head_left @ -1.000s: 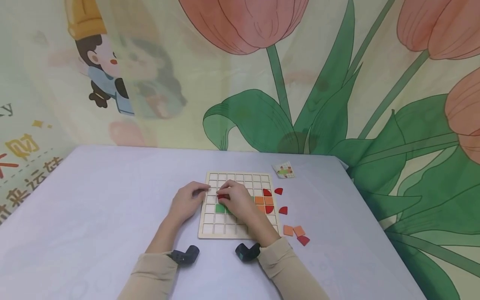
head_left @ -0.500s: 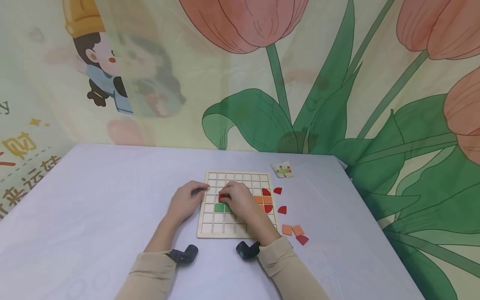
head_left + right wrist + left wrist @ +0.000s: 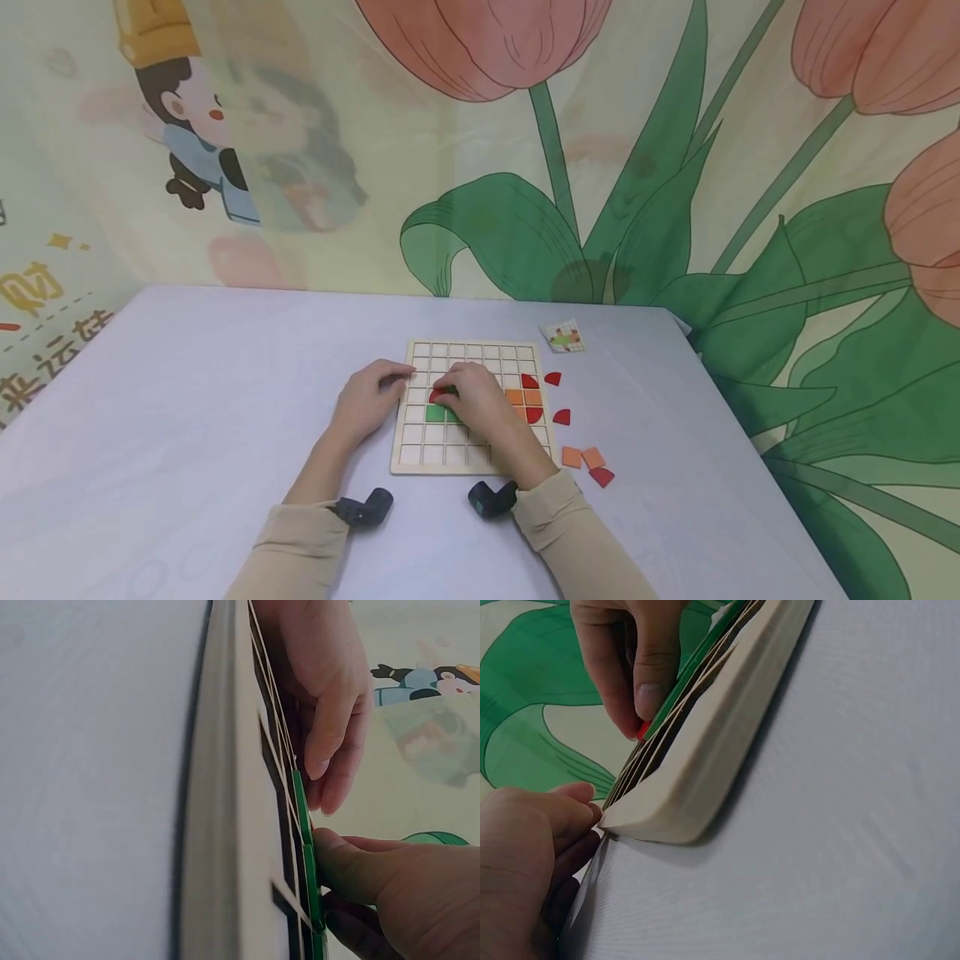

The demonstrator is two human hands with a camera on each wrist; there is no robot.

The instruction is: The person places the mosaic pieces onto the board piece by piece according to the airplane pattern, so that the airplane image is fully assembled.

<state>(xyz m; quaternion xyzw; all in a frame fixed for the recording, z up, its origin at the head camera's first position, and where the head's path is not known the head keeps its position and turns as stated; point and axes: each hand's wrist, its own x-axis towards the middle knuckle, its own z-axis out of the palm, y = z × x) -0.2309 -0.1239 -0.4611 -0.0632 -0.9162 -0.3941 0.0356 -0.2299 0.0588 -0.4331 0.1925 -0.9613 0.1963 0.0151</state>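
A wooden grid board (image 3: 433, 434) lies flat on the table. In the head view my right hand (image 3: 483, 404) pinches a red quarter-circle tile (image 3: 436, 396) over the board's left-middle cells. A sliver of that tile (image 3: 643, 730) shows below the fingertips in the left wrist view. Green square tiles (image 3: 435, 412) sit just in front, partly covered by the hand. My left hand (image 3: 367, 402) touches the board's left edge with its fingertips. Orange square tiles (image 3: 533, 397) and red quarter-circles (image 3: 533, 414) occupy cells on the right; the right hand hides cells between.
Beside the board's right edge lie loose red quarter-circles (image 3: 562, 417) and two loose orange squares (image 3: 572, 457). A small pattern card (image 3: 564, 337) rests beyond the far right corner. The white-covered table (image 3: 247, 400) ends at a printed backdrop (image 3: 480, 250).
The red quarter-circle has shifted slightly left under my right fingertips, and some green now shows beside it. My left hand stays at the board's edge. The whole head view has drifted a little.
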